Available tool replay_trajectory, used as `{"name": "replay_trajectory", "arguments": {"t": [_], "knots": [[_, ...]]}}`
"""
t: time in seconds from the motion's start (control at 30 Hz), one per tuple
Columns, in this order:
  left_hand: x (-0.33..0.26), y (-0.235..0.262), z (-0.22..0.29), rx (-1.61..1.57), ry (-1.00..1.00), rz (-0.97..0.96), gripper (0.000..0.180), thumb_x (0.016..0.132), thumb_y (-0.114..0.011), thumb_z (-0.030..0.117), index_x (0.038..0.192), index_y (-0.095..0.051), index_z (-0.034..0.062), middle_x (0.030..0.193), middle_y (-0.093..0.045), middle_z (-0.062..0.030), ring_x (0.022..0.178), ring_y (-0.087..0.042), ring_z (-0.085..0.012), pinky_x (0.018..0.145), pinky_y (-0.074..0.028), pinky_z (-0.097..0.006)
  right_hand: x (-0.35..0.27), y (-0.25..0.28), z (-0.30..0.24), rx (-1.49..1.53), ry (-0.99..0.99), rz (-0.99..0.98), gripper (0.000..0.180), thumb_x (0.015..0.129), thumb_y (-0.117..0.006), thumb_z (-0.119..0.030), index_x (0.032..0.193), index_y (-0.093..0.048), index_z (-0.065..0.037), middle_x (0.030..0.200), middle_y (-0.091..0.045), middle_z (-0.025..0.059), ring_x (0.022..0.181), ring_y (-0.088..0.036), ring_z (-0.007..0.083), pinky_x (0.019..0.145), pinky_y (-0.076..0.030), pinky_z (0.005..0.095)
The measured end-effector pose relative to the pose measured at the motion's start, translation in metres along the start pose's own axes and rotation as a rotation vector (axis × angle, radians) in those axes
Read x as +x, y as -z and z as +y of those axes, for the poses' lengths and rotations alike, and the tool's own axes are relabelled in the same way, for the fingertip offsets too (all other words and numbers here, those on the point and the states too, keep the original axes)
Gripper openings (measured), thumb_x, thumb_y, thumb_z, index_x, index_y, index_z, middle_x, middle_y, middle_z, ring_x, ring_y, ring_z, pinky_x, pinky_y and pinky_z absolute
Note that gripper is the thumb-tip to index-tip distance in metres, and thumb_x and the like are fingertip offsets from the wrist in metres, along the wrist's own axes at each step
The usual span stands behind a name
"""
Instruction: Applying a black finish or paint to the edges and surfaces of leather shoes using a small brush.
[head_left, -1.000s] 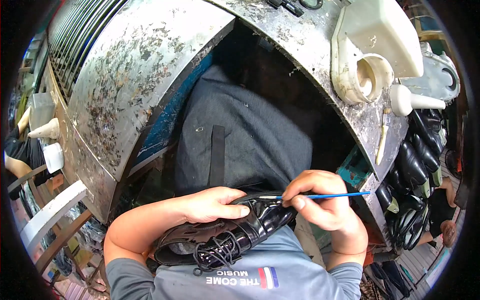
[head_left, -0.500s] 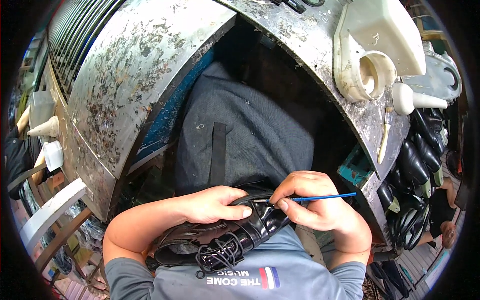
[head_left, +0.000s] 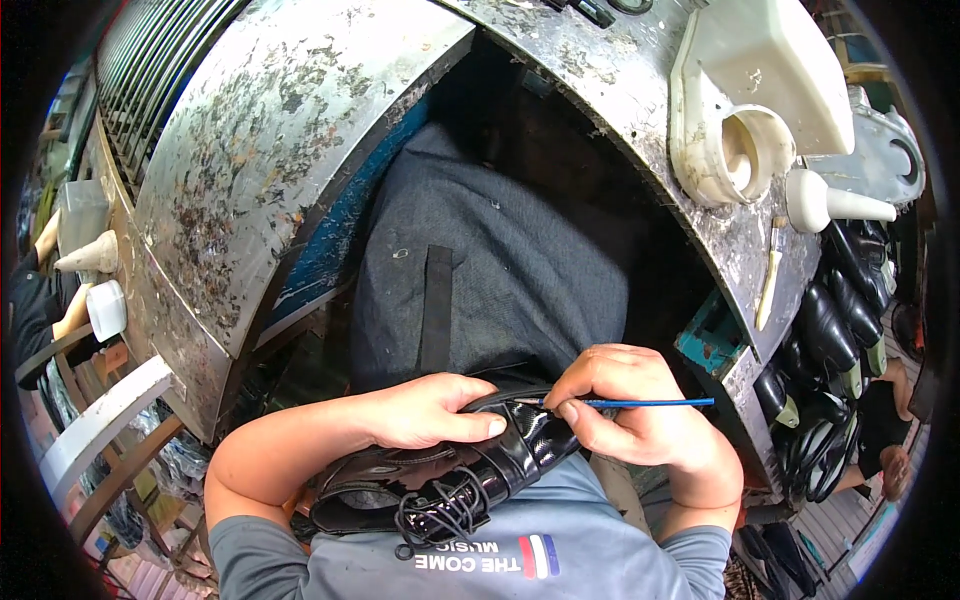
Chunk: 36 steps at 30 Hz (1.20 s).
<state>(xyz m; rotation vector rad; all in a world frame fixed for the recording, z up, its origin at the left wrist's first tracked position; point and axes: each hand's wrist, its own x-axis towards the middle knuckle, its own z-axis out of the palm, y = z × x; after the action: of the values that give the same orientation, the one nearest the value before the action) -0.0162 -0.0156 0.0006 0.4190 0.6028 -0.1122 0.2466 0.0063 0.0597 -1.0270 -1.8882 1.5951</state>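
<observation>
A shiny black lace-up shoe (head_left: 420, 485) lies on its side across my lap, its laces tied in a bow and its toe toward the right. My left hand (head_left: 440, 408) is closed round the shoe near the sole edge, thumb on the upper; its other fingers are hidden behind the shoe. Between the thumb and fingers of my right hand (head_left: 615, 400) is a thin blue-handled brush (head_left: 670, 403). The brush tip reaches the seam between sole and upper, close to my left thumb. A dark grey apron (head_left: 490, 260) covers my legs.
Stained metal worktops (head_left: 260, 150) flank me in front. On the right one stand a whitish plastic container (head_left: 770, 75), a white nozzle bottle (head_left: 830, 200) and a glue brush (head_left: 770, 275). Black shoes (head_left: 830, 320) are piled at the right; other people's arms show at both sides.
The blue brush has tilted from slightly raised at its handle end to nearly level. Both hands and the shoe stay almost in place.
</observation>
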Motion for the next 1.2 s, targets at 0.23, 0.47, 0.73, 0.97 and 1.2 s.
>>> {"name": "replay_trajectory", "arguments": {"t": [0.23,0.47,0.73,0.97,1.2], "knots": [[-0.0002,0.0006,-0.0019,0.022,-0.015,-0.005,0.041,0.101,-0.063,0.027,0.127,-0.057,-0.0043,0.112,-0.066,-0.0047,0.101,-0.059,-0.0098,0.092,-0.049,-0.029,0.0017,0.0008,-0.0015,-0.051,0.055,-0.012,0.008,0.081,-0.068,-0.003,0.088,-0.067,-0.004,0.077,-0.066,0.0110,0.070,-0.067,0.0308,0.067,-0.054,0.0395],[-0.0002,0.0007,-0.0011,0.049,-0.016,0.000,0.043,0.101,-0.064,0.029,0.127,-0.057,-0.0049,0.111,-0.066,-0.0045,0.101,-0.059,-0.0095,0.091,-0.050,-0.028,0.0034,0.0007,-0.0019,-0.047,0.063,-0.036,0.007,0.082,-0.068,-0.003,0.089,-0.068,-0.004,0.076,-0.066,0.0101,0.070,-0.067,0.0296,0.066,-0.053,0.0389],[-0.0013,-0.0016,0.0022,0.102,-0.040,0.006,0.046,0.101,-0.063,0.031,0.127,-0.055,-0.0057,0.109,-0.065,-0.0046,0.099,-0.058,-0.0084,0.087,-0.050,-0.027,0.0054,-0.0022,-0.0003,-0.005,0.074,-0.042,0.009,0.082,-0.068,-0.003,0.091,-0.069,-0.005,0.077,-0.066,0.0095,0.071,-0.067,0.0290,0.066,-0.053,0.0382],[-0.0016,-0.0007,0.0037,0.156,-0.030,0.012,0.046,0.101,-0.063,0.032,0.127,-0.055,-0.0056,0.107,-0.065,-0.0040,0.098,-0.057,-0.0082,0.087,-0.050,-0.027,0.0074,-0.0018,-0.0010,-0.051,0.075,-0.062,0.008,0.082,-0.068,-0.005,0.090,-0.068,-0.006,0.076,-0.065,0.0091,0.069,-0.066,0.0293,0.064,-0.052,0.0392],[-0.0023,-0.0011,0.0043,0.168,-0.029,0.007,0.045,0.101,-0.063,0.031,0.126,-0.056,-0.0054,0.108,-0.065,-0.0039,0.099,-0.057,-0.0083,0.088,-0.050,-0.028,0.0081,-0.0013,-0.0011,-0.046,0.079,-0.069,0.008,0.081,-0.067,-0.004,0.089,-0.067,-0.005,0.075,-0.064,0.0096,0.068,-0.066,0.0299,0.064,-0.052,0.0394]]}}
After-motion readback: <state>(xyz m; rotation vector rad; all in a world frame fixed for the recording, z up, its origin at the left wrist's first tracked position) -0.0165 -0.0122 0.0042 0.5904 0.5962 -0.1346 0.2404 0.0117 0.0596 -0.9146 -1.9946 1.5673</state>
